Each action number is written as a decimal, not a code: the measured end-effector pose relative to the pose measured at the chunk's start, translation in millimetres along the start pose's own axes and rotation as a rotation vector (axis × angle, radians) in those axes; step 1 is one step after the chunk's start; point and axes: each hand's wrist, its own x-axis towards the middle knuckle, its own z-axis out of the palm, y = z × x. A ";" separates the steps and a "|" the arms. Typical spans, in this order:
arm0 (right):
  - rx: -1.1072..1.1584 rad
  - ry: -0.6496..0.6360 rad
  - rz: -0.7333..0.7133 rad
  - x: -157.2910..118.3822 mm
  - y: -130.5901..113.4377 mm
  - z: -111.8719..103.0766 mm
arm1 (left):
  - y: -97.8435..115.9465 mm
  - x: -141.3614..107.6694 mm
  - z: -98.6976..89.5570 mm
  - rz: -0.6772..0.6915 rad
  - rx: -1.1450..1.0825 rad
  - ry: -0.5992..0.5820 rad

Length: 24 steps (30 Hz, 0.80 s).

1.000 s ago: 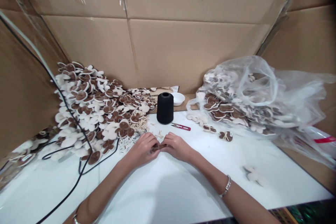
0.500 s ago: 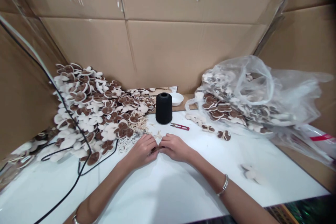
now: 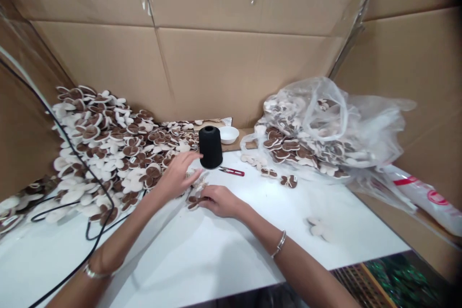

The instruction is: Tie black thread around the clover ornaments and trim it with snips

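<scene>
My left hand is open with its fingers spread, close to the left side of a black thread cone and touching neither it nor the heap. My right hand lies on the white table, its fingertips closed on a small brown-and-cream flower-shaped piece. Pale twine-tied bits lie just above that piece. Red-handled thread snips rest to the right of the cone.
A large heap of brown-and-cream flower-shaped pieces fills the left. A clear plastic bag of similar pieces sits at the right, beside a white bowl. A black cable crosses the left, and cardboard walls surround the table.
My left hand has left the piece and moved up and left, fingers opening. The piece now sits at my right fingertips. The whole view has shifted, with objects appearing further left.
</scene>
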 end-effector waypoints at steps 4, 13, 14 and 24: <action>-0.009 -0.026 0.046 -0.7 -2.4 -0.5 | -4.2 86.2 -17.9 0.046 -0.033 -0.036; -0.005 -0.021 0.051 -0.8 0.8 1.1 | -5.7 205.4 -34.4 -0.085 0.193 -0.702; -0.004 -0.022 0.055 -0.7 0.6 1.2 | 0.6 208.0 -30.9 -0.148 0.268 -0.672; -0.028 -0.056 0.101 0.6 -3.4 -2.2 | 20.5 207.7 -20.3 -0.403 0.377 -0.642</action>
